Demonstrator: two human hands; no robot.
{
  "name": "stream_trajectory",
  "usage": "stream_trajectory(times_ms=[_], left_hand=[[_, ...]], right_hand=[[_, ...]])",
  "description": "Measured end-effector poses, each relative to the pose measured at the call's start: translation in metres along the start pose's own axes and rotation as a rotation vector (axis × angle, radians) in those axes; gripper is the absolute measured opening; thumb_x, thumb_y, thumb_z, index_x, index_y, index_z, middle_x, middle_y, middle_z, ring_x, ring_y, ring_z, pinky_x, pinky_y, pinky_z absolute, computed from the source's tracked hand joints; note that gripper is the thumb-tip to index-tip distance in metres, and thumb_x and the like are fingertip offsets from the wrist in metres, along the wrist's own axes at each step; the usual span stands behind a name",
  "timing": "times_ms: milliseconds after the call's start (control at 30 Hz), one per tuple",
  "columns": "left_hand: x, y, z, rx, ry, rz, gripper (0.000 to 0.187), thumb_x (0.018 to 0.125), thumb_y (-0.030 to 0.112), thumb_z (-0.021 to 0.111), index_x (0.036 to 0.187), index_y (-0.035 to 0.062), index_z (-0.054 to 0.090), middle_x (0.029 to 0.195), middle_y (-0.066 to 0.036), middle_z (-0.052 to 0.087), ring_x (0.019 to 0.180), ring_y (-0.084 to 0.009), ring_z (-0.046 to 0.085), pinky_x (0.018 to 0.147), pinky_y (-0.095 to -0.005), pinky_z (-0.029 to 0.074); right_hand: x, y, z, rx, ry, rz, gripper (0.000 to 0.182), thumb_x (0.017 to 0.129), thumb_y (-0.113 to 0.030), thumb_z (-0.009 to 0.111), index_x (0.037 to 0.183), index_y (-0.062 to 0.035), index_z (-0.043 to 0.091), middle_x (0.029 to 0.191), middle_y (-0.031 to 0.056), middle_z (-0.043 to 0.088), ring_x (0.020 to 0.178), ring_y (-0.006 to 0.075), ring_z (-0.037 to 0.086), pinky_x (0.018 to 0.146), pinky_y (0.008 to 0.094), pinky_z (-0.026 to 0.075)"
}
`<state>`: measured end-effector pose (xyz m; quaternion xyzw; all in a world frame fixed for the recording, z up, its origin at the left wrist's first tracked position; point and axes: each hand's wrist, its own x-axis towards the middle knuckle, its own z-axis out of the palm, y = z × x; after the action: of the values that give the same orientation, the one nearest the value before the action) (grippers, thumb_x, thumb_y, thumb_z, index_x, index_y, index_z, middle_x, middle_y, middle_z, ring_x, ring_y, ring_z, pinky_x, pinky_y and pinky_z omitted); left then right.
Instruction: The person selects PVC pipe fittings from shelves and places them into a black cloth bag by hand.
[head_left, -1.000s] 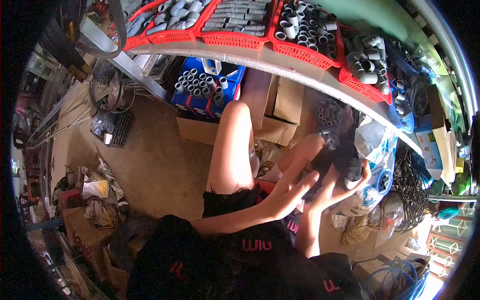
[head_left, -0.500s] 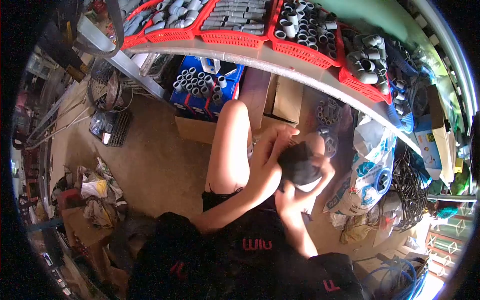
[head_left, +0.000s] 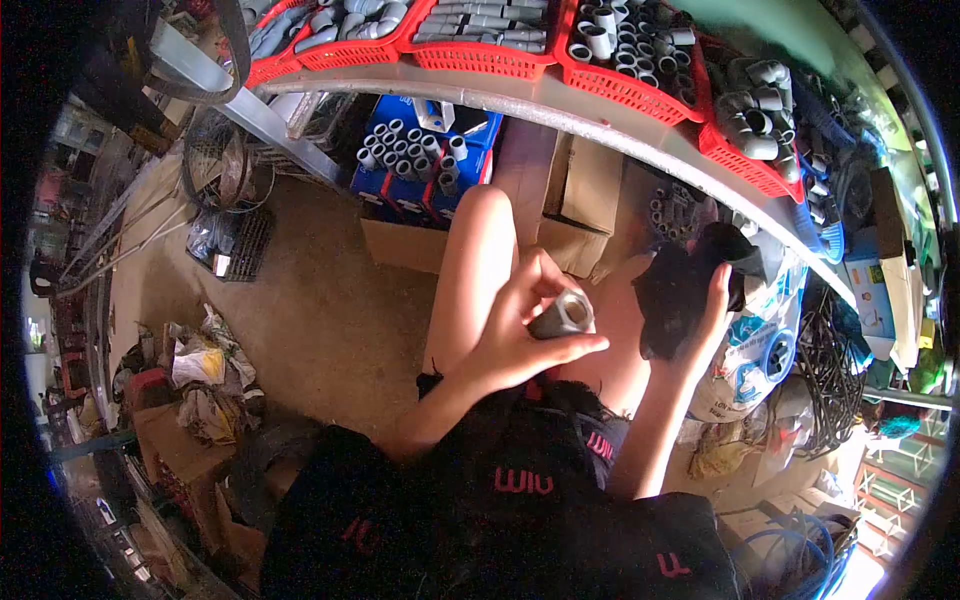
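Observation:
A short grey pipe fitting (head_left: pixel 562 316) is gripped in my left hand (head_left: pixel 510 340), its open end facing up toward me. My thumb and fingers wrap round its sides in front of my knees. Off to the right, my right hand (head_left: pixel 712 315) holds a dark cloth (head_left: pixel 675 295) that hangs loosely from it, apart from the fitting. Most of that hand's fingers are hidden behind the cloth.
Red baskets (head_left: pixel 480 52) of grey fittings line the shelf above. Under it, several grey fittings (head_left: pixel 410 150) stand on blue boxes (head_left: pixel 375 205), near a cardboard box (head_left: pixel 583 190). A white printed sack (head_left: pixel 745 365) and black tubing (head_left: pixel 825 375) are at right.
My hands have drawn apart. The dark cloth has come off the fitting and moved right with my right hand, leaving the fitting exposed in my left hand.

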<state>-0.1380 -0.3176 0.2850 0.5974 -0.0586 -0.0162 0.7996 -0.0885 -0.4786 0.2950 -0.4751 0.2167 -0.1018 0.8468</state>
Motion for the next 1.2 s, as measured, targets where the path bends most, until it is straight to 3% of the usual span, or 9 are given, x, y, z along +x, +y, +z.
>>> stream_trajectory(times_ms=[33, 100, 133, 267, 467, 700, 833, 1100, 1200], left_hand=[[0.002, 0.002, -0.008, -0.113, -0.059, 0.057, 0.038, 0.064, 0.000, 0.073, 0.091, 0.0020, 0.047, 0.087, -0.006, 0.055, 0.081, -0.0097, 0.055, 0.071, -0.0266, 0.045], [0.005, 0.002, -0.015, -0.213, -0.065, 0.037, 0.045, 0.064, -0.006, 0.068, 0.103, -0.0021, 0.047, 0.081, -0.012, 0.057, 0.064, -0.0120, 0.055, 0.049, -0.0227, 0.042], [0.004, 0.008, -0.019, -0.164, -0.082, -0.016, 0.046, 0.063, -0.005, 0.067, 0.105, -0.0028, 0.049, 0.084, -0.012, 0.058, 0.070, -0.0131, 0.056, 0.056, -0.0238, 0.043], [0.014, 0.014, -0.035, 0.312, -0.175, 0.164, 0.042, 0.060, 0.002, 0.067, 0.101, -0.0035, 0.058, 0.092, -0.010, 0.060, 0.084, -0.0153, 0.056, 0.074, -0.0250, 0.042], [0.017, 0.015, -0.042, 0.604, -0.137, 0.321, 0.039, 0.061, 0.004, 0.066, 0.099, -0.0005, 0.059, 0.086, -0.010, 0.059, 0.079, -0.0181, 0.057, 0.070, -0.0280, 0.044], [0.013, 0.014, -0.037, 0.585, -0.183, 0.258, 0.051, 0.058, -0.002, 0.068, 0.107, 0.0023, 0.054, 0.096, -0.011, 0.057, 0.089, -0.0246, 0.056, 0.077, -0.0314, 0.044], [0.005, 0.014, -0.026, 0.549, -0.178, 0.176, 0.051, 0.059, -0.005, 0.067, 0.107, 0.0039, 0.053, 0.100, -0.012, 0.055, 0.093, -0.0269, 0.055, 0.082, -0.0317, 0.044], [0.000, 0.004, -0.026, 0.697, -0.055, 0.245, 0.055, 0.055, -0.007, 0.064, 0.108, 0.0038, 0.053, 0.092, -0.010, 0.053, 0.086, -0.0249, 0.054, 0.076, -0.0312, 0.045], [-0.004, 0.005, -0.025, 0.817, -0.078, 0.341, 0.054, 0.056, -0.005, 0.065, 0.108, 0.0040, 0.054, 0.091, -0.009, 0.053, 0.084, -0.0232, 0.054, 0.074, -0.0313, 0.045]], right_hand=[[0.002, 0.001, -0.009, 0.036, -0.165, -0.047, 0.045, 0.075, -0.027, 0.063, 0.108, -0.0035, 0.046, 0.092, 0.0122, 0.057, 0.079, 0.0192, 0.057, 0.068, 0.0311, 0.049], [-0.009, 0.006, -0.011, 0.095, -0.455, -0.268, 0.049, 0.072, -0.021, 0.065, 0.112, -0.0068, 0.040, 0.093, 0.0125, 0.055, 0.082, 0.0216, 0.057, 0.072, 0.0334, 0.048], [-0.013, 0.009, -0.014, -0.205, -0.379, -0.239, 0.055, 0.069, -0.018, 0.067, 0.113, -0.0086, 0.035, 0.094, 0.0137, 0.052, 0.086, 0.0256, 0.056, 0.077, 0.0359, 0.047], [-0.024, 0.022, -0.001, -0.090, -1.100, -0.532, 0.045, 0.068, -0.020, 0.068, 0.103, -0.0050, 0.042, 0.105, 0.0215, 0.053, 0.091, 0.0314, 0.055, 0.079, 0.0394, 0.045], [-0.044, 0.012, 0.003, -0.756, -1.038, -0.608, 0.040, 0.062, -0.018, 0.066, 0.095, -0.0044, 0.047, 0.105, 0.0201, 0.055, 0.092, 0.0282, 0.057, 0.079, 0.0343, 0.044], [-0.044, 0.028, -0.008, -0.216, -0.771, -0.409, 0.044, 0.072, -0.021, 0.063, 0.102, -0.0042, 0.036, 0.105, 0.0170, 0.046, 0.099, 0.0261, 0.047, 0.087, 0.0413, 0.038], [-0.047, 0.034, -0.017, -0.585, -0.765, -0.670, 0.043, 0.071, -0.018, 0.062, 0.102, -0.0039, 0.036, 0.100, 0.0151, 0.047, 0.094, 0.0232, 0.049, 0.085, 0.0355, 0.038], [-0.060, 0.014, -0.005, -0.889, -0.788, -0.512, 0.038, 0.065, -0.009, 0.065, 0.095, -0.0048, 0.042, 0.100, 0.0151, 0.055, 0.090, 0.0276, 0.056, 0.079, 0.0335, 0.045], [-0.053, 0.018, -0.012, -0.732, -0.790, -0.338, 0.037, 0.064, -0.007, 0.063, 0.096, -0.0048, 0.044, 0.094, 0.0102, 0.054, 0.085, 0.0200, 0.054, 0.078, 0.0287, 0.041]])
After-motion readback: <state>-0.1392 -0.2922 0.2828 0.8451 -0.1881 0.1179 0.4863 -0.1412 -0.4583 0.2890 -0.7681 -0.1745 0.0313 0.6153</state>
